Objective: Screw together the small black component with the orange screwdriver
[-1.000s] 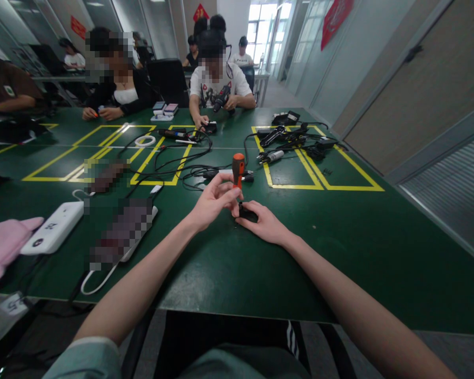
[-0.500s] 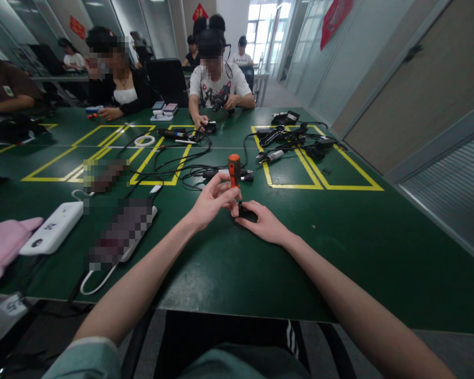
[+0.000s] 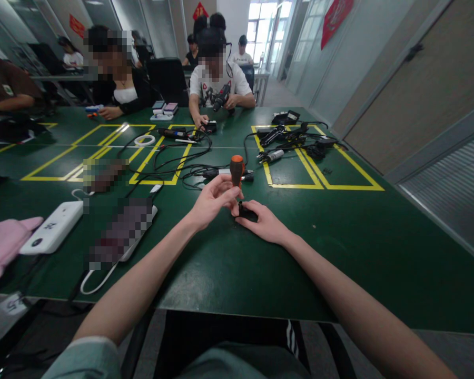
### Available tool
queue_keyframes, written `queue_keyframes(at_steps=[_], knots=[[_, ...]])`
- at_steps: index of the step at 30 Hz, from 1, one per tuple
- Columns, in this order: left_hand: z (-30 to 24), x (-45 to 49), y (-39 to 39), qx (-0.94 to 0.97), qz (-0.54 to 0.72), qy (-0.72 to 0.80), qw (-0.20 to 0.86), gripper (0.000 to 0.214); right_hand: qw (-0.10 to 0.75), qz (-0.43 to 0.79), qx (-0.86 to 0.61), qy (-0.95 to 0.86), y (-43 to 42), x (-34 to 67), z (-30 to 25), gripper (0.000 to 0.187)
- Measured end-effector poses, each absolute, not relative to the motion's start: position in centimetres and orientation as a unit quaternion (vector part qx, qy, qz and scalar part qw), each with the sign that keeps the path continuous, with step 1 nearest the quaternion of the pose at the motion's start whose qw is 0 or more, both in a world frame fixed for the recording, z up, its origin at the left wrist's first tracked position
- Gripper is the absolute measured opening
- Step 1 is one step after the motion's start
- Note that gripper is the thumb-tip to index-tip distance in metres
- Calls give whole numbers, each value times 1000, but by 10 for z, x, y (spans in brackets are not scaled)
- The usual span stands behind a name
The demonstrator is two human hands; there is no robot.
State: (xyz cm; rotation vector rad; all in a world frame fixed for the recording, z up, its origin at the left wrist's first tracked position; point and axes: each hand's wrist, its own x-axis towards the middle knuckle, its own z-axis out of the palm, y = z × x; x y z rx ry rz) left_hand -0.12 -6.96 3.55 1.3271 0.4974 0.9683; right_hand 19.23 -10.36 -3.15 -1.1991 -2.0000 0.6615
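Note:
An orange and dark-grey screwdriver [image 3: 236, 171] stands nearly upright, handle at the top. The fingers of my left hand [image 3: 215, 200] are closed around its handle. Below it, a small black part [image 3: 248, 213] lies on the green table [image 3: 221, 273]. My right hand [image 3: 269, 223] grips this part from the right side, thumb in front and fingers behind. The screwdriver's lower end is over the left end of the part, beside a short black upright piece; its tip is hidden by my left fingers.
Black cables and adapters [image 3: 276, 136] lie within yellow tape outlines farther back. To the left are a white power strip [image 3: 53, 227], a blurred dark device [image 3: 120, 231] and a pink cloth [image 3: 8, 247]. Across the table, a person [image 3: 237, 79] holds a black power drill [image 3: 221, 98].
The screwdriver handle has turned and shifted slightly to the right, now showing more of its grey side. My right hand and the black part stay in place.

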Motion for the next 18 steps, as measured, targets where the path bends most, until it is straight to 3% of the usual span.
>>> queue_keyframes(at_steps=[18], knots=[[38,4,-76,630,453,245,581,41,347,264,-466,-770,-104,192,-28,18]])
